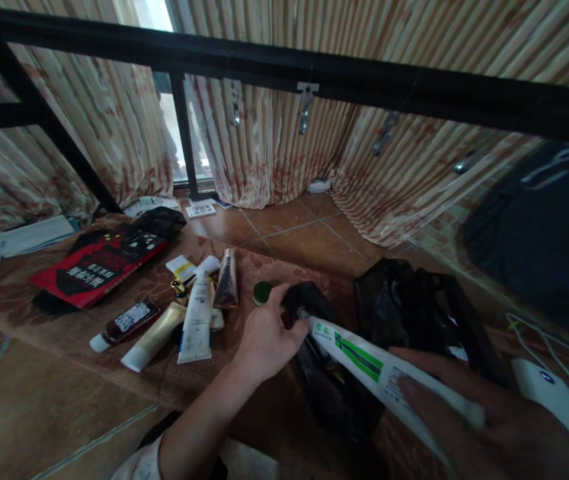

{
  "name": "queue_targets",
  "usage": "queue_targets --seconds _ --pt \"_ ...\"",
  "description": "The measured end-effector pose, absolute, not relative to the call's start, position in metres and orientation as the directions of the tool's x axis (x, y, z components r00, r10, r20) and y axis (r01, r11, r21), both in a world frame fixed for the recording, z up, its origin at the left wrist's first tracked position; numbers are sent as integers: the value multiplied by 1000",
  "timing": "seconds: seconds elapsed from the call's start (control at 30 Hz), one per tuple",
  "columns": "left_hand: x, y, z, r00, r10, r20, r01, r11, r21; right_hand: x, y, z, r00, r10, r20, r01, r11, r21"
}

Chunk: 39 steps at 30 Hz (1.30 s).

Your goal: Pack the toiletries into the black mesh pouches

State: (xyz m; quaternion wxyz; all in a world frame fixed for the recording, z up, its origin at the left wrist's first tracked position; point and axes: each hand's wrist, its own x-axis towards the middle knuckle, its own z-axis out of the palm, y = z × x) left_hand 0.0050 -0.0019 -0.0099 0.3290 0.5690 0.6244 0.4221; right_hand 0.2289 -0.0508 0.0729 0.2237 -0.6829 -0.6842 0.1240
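My right hand (494, 413) grips a white tube (364, 363) with a green band and green lettering. The tube slants up and left, its narrow end close to my left thumb, over a black mesh bag (314, 373). With fingers bent at the bag's upper left edge, my left hand (269, 333) keeps hold of it. A small round green lid (263, 292) lies just behind that hand. Further left on the brown cloth lie a white tube (197, 323), a gold tube (157, 337), a dark tube (227, 280) and a brown bottle with a white cap (127, 319).
A red and black book (99, 267) lies at the left of the cloth-covered table (9, 287). Another black mesh bag (414, 313) stands right. A white device (549, 400) with cables is at far right. A black metal bar (264, 63) crosses before striped curtains (264, 153).
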Motion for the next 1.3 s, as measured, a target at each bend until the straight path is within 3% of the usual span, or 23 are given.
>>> queue_targets --seconds 0.1,0.4,1.0,1.3 --pt "1 0 -12 -102 993 65 406 -18 913 209 -42 67 -68 995 73 836 97 -541" --pt "-8 1 -15 -19 999 50 403 -38 914 173 -33 46 -161 951 263 859 266 -437" --pt "-10 1 -8 64 996 61 312 -78 947 187 -32 53 -143 951 274 915 232 -329" --pt "-11 3 -17 53 994 100 316 -112 942 187 -32 55 -96 958 269 911 193 -365"
